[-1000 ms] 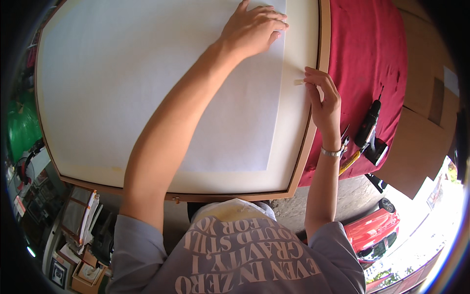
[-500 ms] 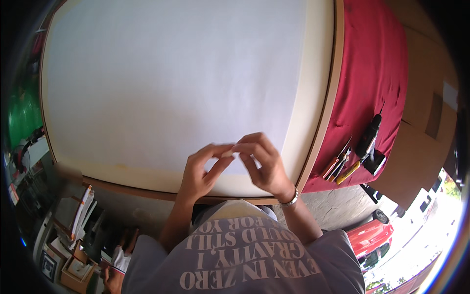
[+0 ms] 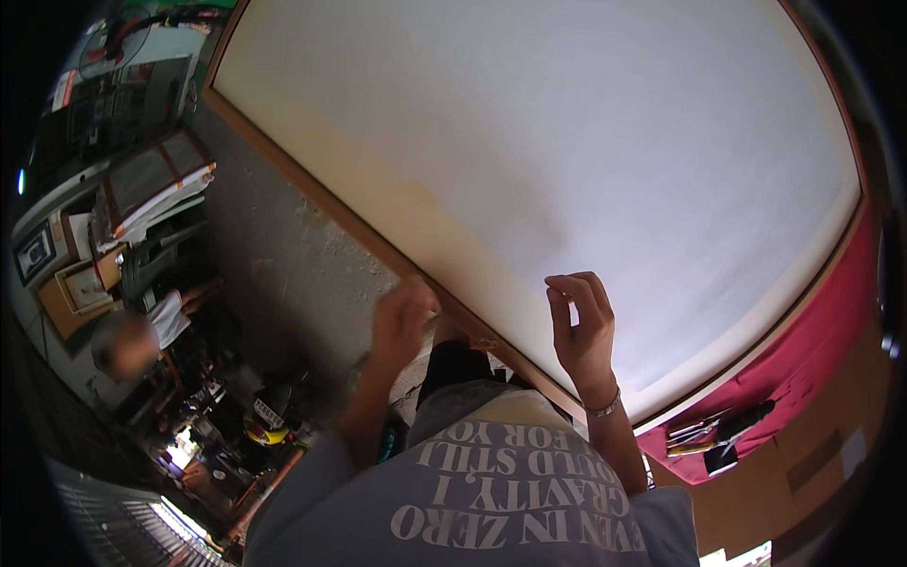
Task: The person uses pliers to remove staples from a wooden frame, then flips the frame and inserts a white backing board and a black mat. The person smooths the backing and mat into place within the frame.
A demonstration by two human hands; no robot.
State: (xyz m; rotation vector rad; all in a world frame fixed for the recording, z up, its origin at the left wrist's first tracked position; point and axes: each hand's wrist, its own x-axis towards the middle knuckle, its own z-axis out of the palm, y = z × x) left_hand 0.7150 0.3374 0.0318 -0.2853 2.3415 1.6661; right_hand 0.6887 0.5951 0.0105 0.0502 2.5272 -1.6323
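Note:
A large framed panel (image 3: pixel 652 123) with a pale sheet and cream border lies in front of me, its brown wooden frame (image 3: pixel 354 227) running diagonally past my body. My left hand (image 3: pixel 403 319) is off the panel, beside the frame's near edge; motion smears its fingers, and what it holds, if anything, cannot be made out. Over the near border hovers my right hand (image 3: pixel 588 331), its fingers curled and the thumb tip close to the index fingertip in a pinch. Anything small between those tips is hidden. A metal-band watch or bracelet (image 3: pixel 605 406) circles the right wrist.
Right of the panel, a red cloth (image 3: pixel 822 312) carries a black power drill (image 3: pixel 751 420) and several hand tools (image 3: pixel 694 435). Cardboard (image 3: pixel 803 463) lies beyond. Frames (image 3: pixel 156 184) lean at the left, near another person (image 3: pixel 170 321). Concrete floor (image 3: pixel 283 227) shows between them and the panel.
My view has swung left, so the panel now sits slanted. The hands, formerly together at a small pale piece, have parted; the left moved off the panel, the right stays over its border.

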